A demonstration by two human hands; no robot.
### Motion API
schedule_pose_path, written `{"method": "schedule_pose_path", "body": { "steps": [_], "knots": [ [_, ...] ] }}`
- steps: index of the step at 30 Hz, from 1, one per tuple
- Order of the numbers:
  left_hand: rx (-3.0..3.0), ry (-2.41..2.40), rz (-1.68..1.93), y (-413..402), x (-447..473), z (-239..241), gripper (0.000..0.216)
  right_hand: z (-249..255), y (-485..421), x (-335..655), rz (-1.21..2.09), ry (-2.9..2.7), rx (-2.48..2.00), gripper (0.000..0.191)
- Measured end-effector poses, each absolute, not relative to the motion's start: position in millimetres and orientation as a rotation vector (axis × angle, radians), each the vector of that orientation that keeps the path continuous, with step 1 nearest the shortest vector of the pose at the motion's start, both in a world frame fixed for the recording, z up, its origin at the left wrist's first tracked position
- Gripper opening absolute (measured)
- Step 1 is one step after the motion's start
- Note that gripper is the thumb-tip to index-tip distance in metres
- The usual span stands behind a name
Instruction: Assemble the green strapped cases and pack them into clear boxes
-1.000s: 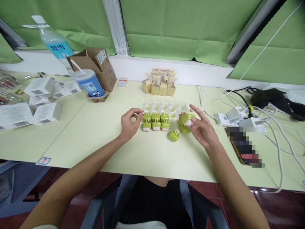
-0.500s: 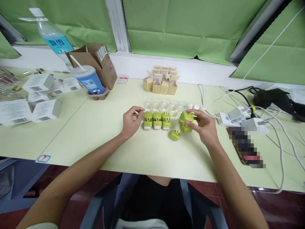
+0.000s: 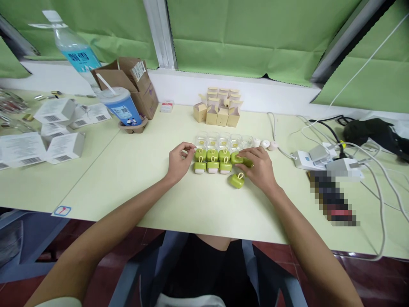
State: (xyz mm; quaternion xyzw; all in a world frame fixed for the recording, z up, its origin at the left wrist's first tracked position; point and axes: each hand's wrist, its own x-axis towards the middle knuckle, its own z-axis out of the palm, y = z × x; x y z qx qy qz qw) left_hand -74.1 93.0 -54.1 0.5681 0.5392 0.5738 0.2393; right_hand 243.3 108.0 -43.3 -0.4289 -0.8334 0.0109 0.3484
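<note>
Pinching one green, rounded plastic case (image 3: 236,158), the right hand (image 3: 257,167) should hold it level; the left hand (image 3: 180,159) is curled, grip unclear.

The right hand (image 3: 260,168) partly hides green cases (image 3: 237,158) (mosaic blurs 1 dark slab (image 3: 332,197)).

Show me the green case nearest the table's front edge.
The green case lying alone, near the right hand; the other green cases all sit farther back.
</note>
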Motion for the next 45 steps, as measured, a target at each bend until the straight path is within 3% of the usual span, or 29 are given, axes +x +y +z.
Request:
{"method": "schedule_pose_path", "body": {
  "steps": [19, 28, 37, 45],
  "knots": [
    [1.615, 1.480, 1.506, 93, -74, -56, 0.010, -52, 110, 238, -0.066, -2.206, -1.186, 0.017],
    [1.626, 1.489, 1.502, 92, -73, -55, 0.010, -41, 102, 244, -0.027, -2.234, -1.195, 0.040],
    [1.612, 1.485, 1.493, 92, -74, -54, 0.008, -43, 103, 247, -0.033, -2.242, -1.159, 0.024],
    [1.636, 1.483, 1.496, 94, -75, -56, 0.009, -42, 114, 240, -0.023, -2.155, -1.194, 0.027]
  ]
}}
